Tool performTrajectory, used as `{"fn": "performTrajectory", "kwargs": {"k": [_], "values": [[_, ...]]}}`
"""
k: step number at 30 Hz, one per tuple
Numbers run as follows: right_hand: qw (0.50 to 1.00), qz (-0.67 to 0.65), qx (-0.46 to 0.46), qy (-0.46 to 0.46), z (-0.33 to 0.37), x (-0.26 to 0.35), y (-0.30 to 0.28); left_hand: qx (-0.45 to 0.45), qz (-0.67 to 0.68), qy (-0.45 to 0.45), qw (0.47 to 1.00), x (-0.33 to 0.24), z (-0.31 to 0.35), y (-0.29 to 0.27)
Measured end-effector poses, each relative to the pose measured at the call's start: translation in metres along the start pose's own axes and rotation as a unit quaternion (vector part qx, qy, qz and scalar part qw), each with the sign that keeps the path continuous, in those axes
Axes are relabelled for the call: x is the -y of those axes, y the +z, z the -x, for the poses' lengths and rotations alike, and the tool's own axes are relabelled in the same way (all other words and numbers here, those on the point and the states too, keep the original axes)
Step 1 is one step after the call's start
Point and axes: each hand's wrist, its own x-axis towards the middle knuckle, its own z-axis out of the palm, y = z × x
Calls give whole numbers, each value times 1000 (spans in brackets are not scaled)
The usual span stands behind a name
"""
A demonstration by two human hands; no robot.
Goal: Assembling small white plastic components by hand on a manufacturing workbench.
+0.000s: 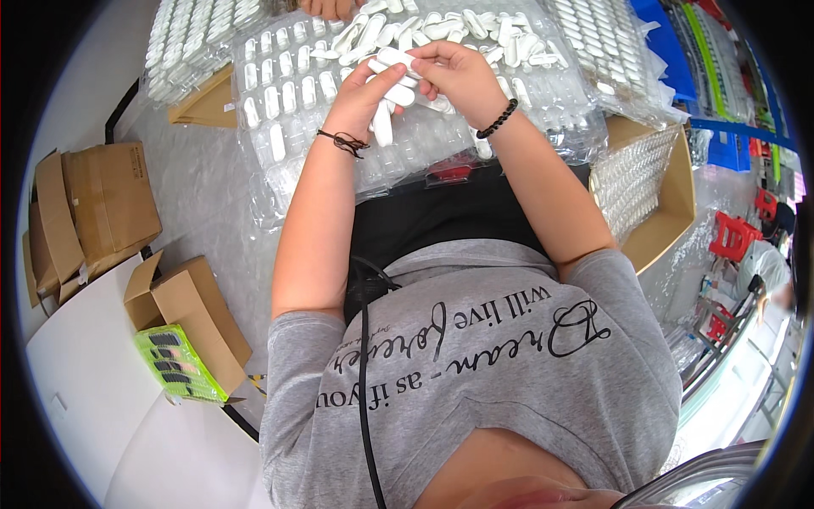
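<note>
Clear trays [280,110] cover your table; both your left hand [366,93] and right hand [458,75] pinch one white piece [397,59], loose pieces [441,30] just beyond your fingertips.

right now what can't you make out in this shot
- Head view: how many white plastic pieces the left hand and right hand hold; the fingers cover them.
- Head view: which slots of the clear tray are filled under the forearms.
- Head view: another person's hand at the top is cut off by the edge.
- Head view: the contents of the green packet are too small to tell.
</note>
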Motion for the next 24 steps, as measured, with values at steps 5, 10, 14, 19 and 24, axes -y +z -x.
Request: {"fn": "performTrajectory", "kwargs": {"k": [5,10,14,19,24], "values": [[999,-28,-44,-8,4,-4,9,8,15,2,1000,0,2,0],[971,147,-73,-174,-1,-13,4,39,56,7,998,-2,3,-5],[983,106,-30,-145,-5,-13,-13,37,63,23,997,0,2,-4],[861,477,30,-174,-3,-10,-33,28,85,14,996,-2,2,-5],[806,568,116,-121,4,-27,-30,-2,51,7,999,-1,2,-1]]}}
